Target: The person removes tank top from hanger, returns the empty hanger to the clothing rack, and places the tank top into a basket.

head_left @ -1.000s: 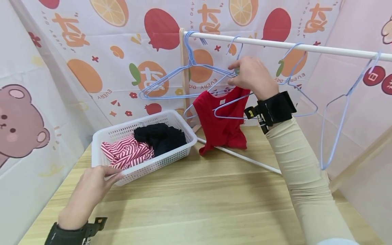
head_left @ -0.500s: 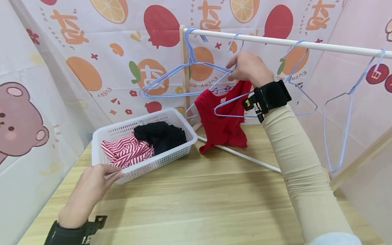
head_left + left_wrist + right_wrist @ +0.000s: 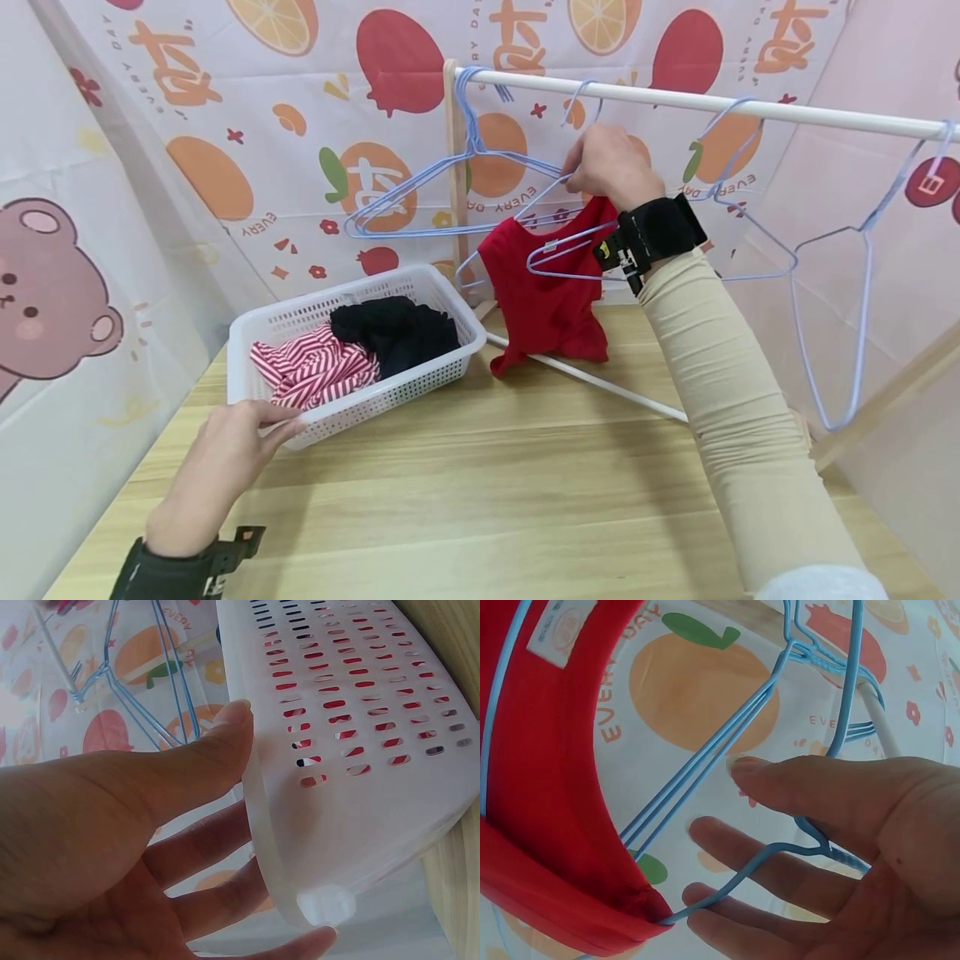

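Note:
At the basket's near left corner my left hand (image 3: pixel 225 462) pinches the rim of the white plastic basket (image 3: pixel 382 398), thumb (image 3: pixel 225 739) and fingers right at its edge. Inside lie a red-and-white striped garment (image 3: pixel 315 367) and a black garment (image 3: pixel 397 333). My right hand (image 3: pixel 611 167) is at the neck of a blue hanger (image 3: pixel 750 866) under the rail. Its thumb stands apart from the fingers, and the wire runs across the loosely extended fingers. A red sleeveless top (image 3: pixel 543 292) hangs on this hanger, its white label (image 3: pixel 561 631) at the neckline.
A white rail (image 3: pixel 675 99) runs across the back right, held by a wooden post (image 3: pixel 458 192). Several blue hangers (image 3: pixel 405 196) bunch at its left end; others (image 3: pixel 862 325) hang to the right. A white lower bar (image 3: pixel 600 382) lies low behind the wooden table (image 3: pixel 465 500).
My right hand has shifted slightly upward, its thumb and forefinger now less visible in the head view. The far-right hanger has turned a little. My left hand stays at the basket rim.

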Motion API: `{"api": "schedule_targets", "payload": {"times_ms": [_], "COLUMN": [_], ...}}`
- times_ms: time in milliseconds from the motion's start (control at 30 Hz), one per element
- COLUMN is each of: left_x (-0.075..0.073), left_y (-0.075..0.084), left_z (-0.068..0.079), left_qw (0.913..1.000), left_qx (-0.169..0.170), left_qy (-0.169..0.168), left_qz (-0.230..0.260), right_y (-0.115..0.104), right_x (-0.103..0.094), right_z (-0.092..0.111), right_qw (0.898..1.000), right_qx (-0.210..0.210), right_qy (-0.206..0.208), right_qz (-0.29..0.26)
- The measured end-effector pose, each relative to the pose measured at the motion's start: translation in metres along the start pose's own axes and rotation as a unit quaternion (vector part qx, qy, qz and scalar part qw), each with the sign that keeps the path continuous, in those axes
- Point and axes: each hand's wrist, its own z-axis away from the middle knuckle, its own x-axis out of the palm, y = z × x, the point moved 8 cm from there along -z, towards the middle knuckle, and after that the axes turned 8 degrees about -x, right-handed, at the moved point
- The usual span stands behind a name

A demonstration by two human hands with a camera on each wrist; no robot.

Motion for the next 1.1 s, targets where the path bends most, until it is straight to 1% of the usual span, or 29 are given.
{"api": "schedule_targets", "payload": {"times_ms": [200, 433, 567, 733, 900, 1100], "left_x": [-0.001, -0.002, -0.001, -0.001, -0.001, 0.0], "left_y": [0.0, 0.0, 0.0, -0.001, -0.001, -0.001], "left_z": [-0.001, -0.001, -0.001, -0.004, -0.004, -0.004], "left_qw": [1.0, 0.9999, 0.9999, 1.0, 1.0, 1.0], "left_qx": [-0.002, 0.001, 0.001, -0.006, -0.006, -0.002], "left_qy": [0.005, 0.011, 0.01, 0.003, 0.002, 0.002], "left_qz": [0.005, 0.007, 0.006, 0.005, 0.004, 0.006], "right_y": [-0.002, -0.001, -0.003, -0.011, -0.014, -0.01], "right_x": [-0.006, -0.01, -0.014, -0.024, -0.03, -0.033], "right_z": [-0.001, 0.0, 0.0, 0.002, 0.005, 0.011], "right_qw": [0.999, 0.998, 0.998, 0.995, 0.994, 0.993], "right_qx": [-0.013, -0.016, -0.021, -0.038, -0.035, -0.015], "right_qy": [0.031, 0.057, 0.067, 0.088, 0.102, 0.119], "right_qz": [-0.001, -0.008, -0.007, 0.006, -0.002, -0.015]}}
